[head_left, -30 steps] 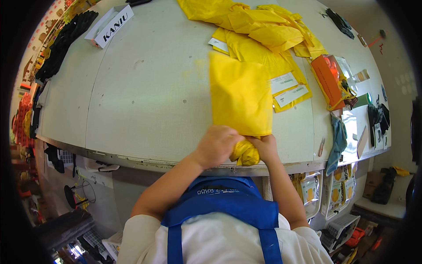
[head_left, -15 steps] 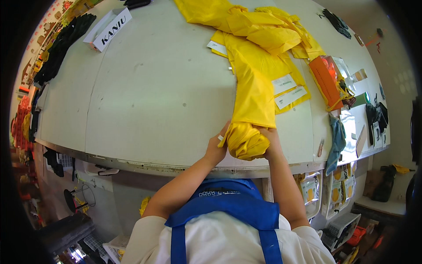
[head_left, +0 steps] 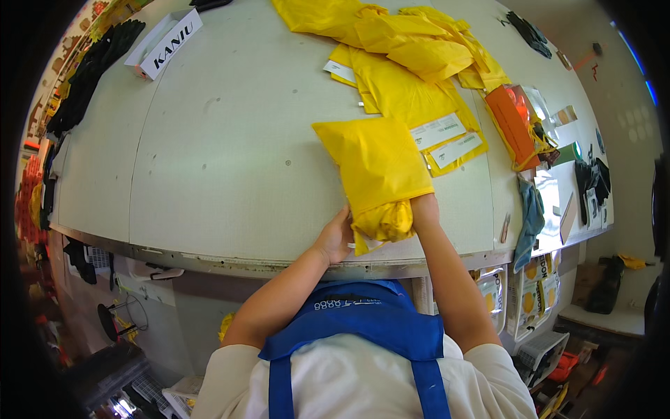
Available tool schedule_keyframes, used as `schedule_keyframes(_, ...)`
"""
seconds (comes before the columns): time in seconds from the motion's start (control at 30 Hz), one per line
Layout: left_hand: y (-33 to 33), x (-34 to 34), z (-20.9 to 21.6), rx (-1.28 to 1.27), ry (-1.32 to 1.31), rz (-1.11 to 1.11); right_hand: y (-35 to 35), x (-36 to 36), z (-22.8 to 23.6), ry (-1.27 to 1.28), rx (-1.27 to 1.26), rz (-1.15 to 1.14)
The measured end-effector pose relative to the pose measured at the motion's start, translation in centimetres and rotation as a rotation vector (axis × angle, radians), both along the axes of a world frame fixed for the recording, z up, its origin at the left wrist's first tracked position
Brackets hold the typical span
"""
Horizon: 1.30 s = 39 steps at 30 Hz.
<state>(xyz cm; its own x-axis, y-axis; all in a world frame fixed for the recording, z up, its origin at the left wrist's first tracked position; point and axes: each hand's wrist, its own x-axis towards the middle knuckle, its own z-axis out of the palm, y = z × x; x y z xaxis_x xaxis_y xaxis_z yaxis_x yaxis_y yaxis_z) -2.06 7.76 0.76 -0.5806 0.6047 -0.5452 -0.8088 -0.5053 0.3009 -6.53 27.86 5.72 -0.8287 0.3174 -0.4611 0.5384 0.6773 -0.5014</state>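
Note:
A yellow fabric bag [head_left: 380, 160] lies near the table's front edge, its mouth toward me. A bunched yellow cloth bundle [head_left: 389, 221] sits partly inside it and bulges out of the opening. My left hand [head_left: 338, 236] grips the left side at the mouth, its fingers partly hidden behind the fabric. On the right side, my right hand [head_left: 426, 211] holds the bag's edge, with its fingertips out of sight under the cloth. Just beyond, flat yellow bags with white labels [head_left: 438, 130] lie in a stack.
Crumpled yellow fabric [head_left: 412, 42] is heaped at the back. To the right are an orange box [head_left: 513, 129], a blue-grey cloth [head_left: 530, 216] and a green roll [head_left: 569, 153]. A white box [head_left: 167, 45] and dark gloves [head_left: 94, 77] lie at the far left.
The bag has come away from the stack and shifted left, its far end now flared out leftward. More of the bundle sits within the mouth. Both hands have moved slightly.

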Motion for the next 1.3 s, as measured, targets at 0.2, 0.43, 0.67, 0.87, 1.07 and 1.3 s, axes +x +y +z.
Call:
schedule_keyframes(0.2, 1.2, -0.2, 0.9, -0.031, 0.313, 0.058, 1.0, 0.7, -1.4, 0.591, -0.003, 0.564)
schedule_keyframes(0.43, -0.9, -1.4, -0.6, -0.063, 0.305, -0.109, -3.1, 1.6, 0.3, 0.376, -0.178, 0.647)
schedule_keyframes(0.67, -1.3, 0.5, 0.6, -0.282, 0.456, 0.041, -4.8, 2.2, -5.2, 0.728, 0.427, 0.903)
schedule_keyframes(0.87, -2.8, 1.9, -1.5, -0.294, 0.272, 0.068, -3.8, -1.1, -4.0, 0.28, -0.161, 0.833)
schedule_keyframes(1.07, -2.9, 3.3, -0.7, -0.259, 0.23, 0.152, -3.3, -0.5, -5.9, 0.165, -0.405, 0.637)
schedule_keyframes(1.3, -4.3, 3.0, -0.2, -0.377, 0.307, 0.097, -6.2, -2.5, -6.6, 0.036, -0.071, 0.699)
